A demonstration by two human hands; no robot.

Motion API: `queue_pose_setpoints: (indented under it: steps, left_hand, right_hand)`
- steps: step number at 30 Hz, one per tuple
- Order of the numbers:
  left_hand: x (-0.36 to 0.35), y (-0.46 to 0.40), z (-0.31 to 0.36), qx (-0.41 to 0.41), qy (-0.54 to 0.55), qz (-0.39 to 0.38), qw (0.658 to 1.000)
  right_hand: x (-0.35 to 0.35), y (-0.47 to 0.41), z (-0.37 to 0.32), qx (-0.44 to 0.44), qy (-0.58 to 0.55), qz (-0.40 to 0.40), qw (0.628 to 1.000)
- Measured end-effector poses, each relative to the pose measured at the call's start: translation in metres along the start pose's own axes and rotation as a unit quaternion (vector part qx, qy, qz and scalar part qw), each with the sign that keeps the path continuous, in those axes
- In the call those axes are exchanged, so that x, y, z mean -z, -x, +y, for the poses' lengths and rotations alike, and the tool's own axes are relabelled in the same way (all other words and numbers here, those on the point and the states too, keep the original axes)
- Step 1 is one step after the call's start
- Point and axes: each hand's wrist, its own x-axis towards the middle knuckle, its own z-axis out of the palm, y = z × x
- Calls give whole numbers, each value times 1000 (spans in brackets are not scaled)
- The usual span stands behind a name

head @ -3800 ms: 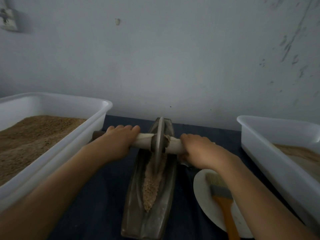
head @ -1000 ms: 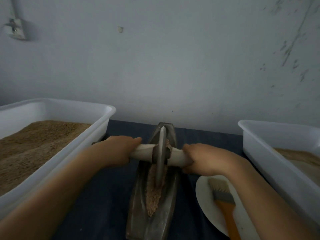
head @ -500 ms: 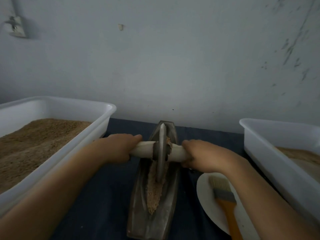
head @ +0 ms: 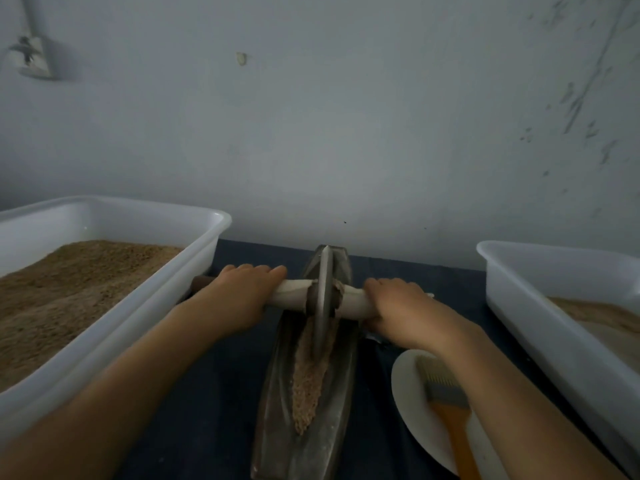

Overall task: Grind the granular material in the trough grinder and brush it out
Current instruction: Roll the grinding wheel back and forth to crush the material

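A dark metal trough grinder (head: 277, 403) lies lengthwise on the table, with brown granular material (head: 306, 382) spread along its groove. A metal grinding wheel (head: 323, 296) stands in the far half of the trough on a pale wooden axle handle (head: 292, 295). My left hand (head: 239, 296) grips the axle left of the wheel. My right hand (head: 398, 306) grips it on the right side. A brush (head: 446, 407) with an orange handle lies on a white plate (head: 412, 410) right of the trough.
A large white tub (head: 145, 306) filled with brown granules stands on the left. Another white tub (head: 540, 327) with finer pale powder stands on the right. A grey wall rises just behind the dark table (head: 214, 403).
The wheel and both hands have rolled a little toward the far end of the trough. The grip on the axle is unchanged.
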Motion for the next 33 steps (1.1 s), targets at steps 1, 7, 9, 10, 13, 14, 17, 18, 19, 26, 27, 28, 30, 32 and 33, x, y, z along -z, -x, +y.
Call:
queue_pose_setpoints:
  steps: [1,7,9,10,13,14,17,18,19,26,27,28,30,32,33]
  left_hand:
    - [6,3,0,-7,2,-39,999]
    - [41,28,-1,-59,78,-231,968]
    - [46,31,-3,-73,83,-253,961]
    - [46,31,-3,-75,82,-255,961]
    - [39,26,-1,-58,68,-224,971]
    - [34,22,0,-47,59,-205,976]
    - [17,12,0,-13,37,-120,992]
    - [9,9,1,-1,26,-82,996]
    - [2,6,2,12,14,-40,999]
    - [-18,-6,8,41,-10,125,991]
    - [-17,-6,6,42,-10,116,992]
    - [-15,-5,5,40,-7,102,994]
    - [-7,-2,3,24,1,51,998]
    - [5,4,2,0,7,-26,1000]
    - [11,7,2,-10,13,-66,998]
  right_hand:
    - [7,4,-3,2,-17,-43,999]
    - [41,30,-14,48,-38,-195,979]
    - [44,34,-13,55,-45,-215,974]
    - [44,34,-13,56,-48,-218,973]
    - [38,28,-10,45,-57,-208,975]
    - [35,25,-9,39,-57,-195,978]
    - [22,14,-5,15,-58,-121,991]
    - [15,9,-3,5,-54,-85,995]
    - [8,5,0,-3,-43,-43,998]
    - [-23,-11,10,-4,26,155,988]
    - [-22,-11,9,0,31,152,988]
    - [-20,-9,8,4,40,138,990]
    - [-11,-5,6,10,36,78,996]
    - [3,1,1,10,-3,-14,1000]
    - [10,6,-2,12,-21,-58,998]
